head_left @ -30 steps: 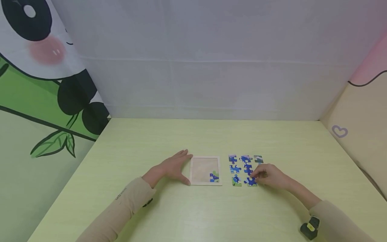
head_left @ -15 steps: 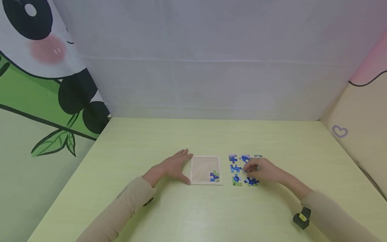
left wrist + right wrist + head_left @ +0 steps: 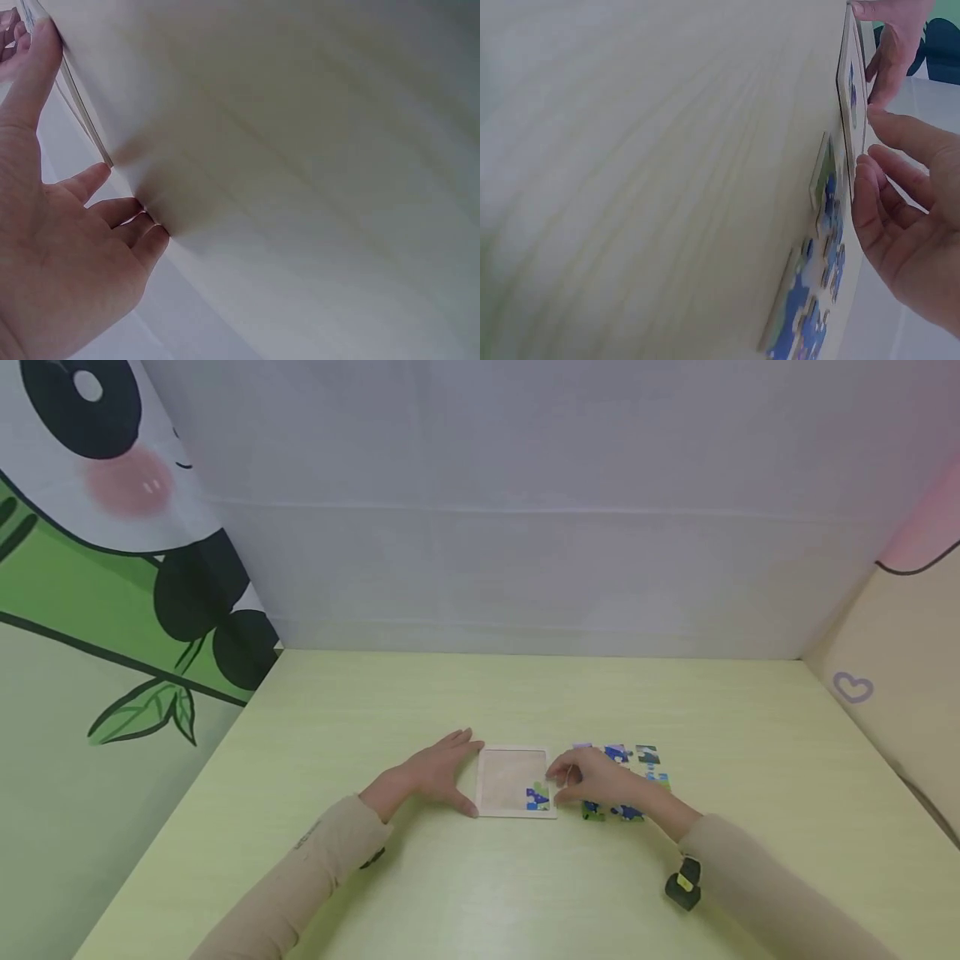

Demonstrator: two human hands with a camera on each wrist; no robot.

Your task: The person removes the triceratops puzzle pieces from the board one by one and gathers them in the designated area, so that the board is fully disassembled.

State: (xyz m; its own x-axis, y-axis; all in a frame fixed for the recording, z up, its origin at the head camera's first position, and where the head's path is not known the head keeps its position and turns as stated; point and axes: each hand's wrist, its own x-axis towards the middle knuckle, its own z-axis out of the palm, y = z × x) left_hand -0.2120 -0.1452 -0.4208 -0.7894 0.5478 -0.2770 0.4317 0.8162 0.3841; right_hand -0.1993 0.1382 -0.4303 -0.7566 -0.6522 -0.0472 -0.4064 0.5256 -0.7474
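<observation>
A square puzzle tray (image 3: pixel 495 815) lies on the table, with a blue and green puzzle piece (image 3: pixel 537 797) set in its lower right corner. My left hand (image 3: pixel 431 773) spans the tray's left side, fingers outstretched; thumb and index finger touch its edge, as the left wrist view also shows. At the tray's right edge is my right hand (image 3: pixel 600 779), its thumb and fingers bent toward each other. Whether a piece sits between those fingertips is not visible. Loose puzzle pieces (image 3: pixel 647 754) lie partly hidden under and behind the right hand.
Several loose pieces (image 3: pixel 795 304) lie flat right of the tray, some close to its edge. The pale table (image 3: pixel 465 885) extends around them. A white cloth backdrop (image 3: pixel 525 585) rises behind, and a printed panel (image 3: pixel 180 602) stands at the left.
My right hand has moved left from over the loose pieces to the tray's right edge. The left hand still rests against the tray.
</observation>
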